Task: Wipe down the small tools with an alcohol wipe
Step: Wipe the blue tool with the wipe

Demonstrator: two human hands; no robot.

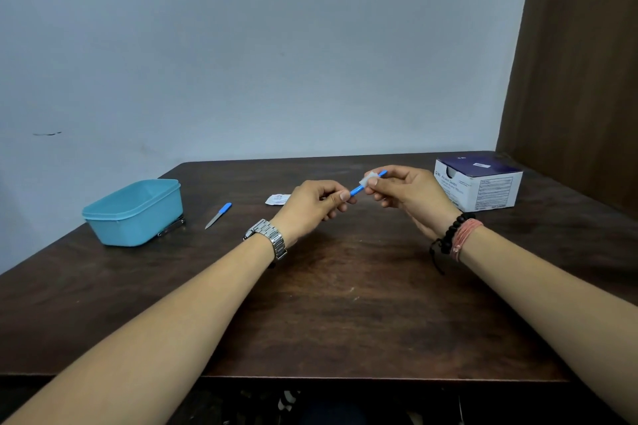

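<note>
Above the middle of the table, my left hand [316, 202] pinches one end of a slim blue tool [357, 189]. My right hand [405, 195] pinches a small white alcohol wipe [372, 179] wrapped around the tool's far part; the blue tip pokes out beyond the wipe. A second tool with a blue handle and a metal blade [218, 215] lies on the table to the left. A metal tool [171, 227] sticks out from behind the teal box, partly hidden.
A teal plastic box [133, 214] stands at the left of the dark wooden table [345, 304]. A torn white wipe wrapper [277, 199] lies behind my left hand. A white and dark blue carton of swabs [480, 185] sits at the back right. A wall rises behind the table.
</note>
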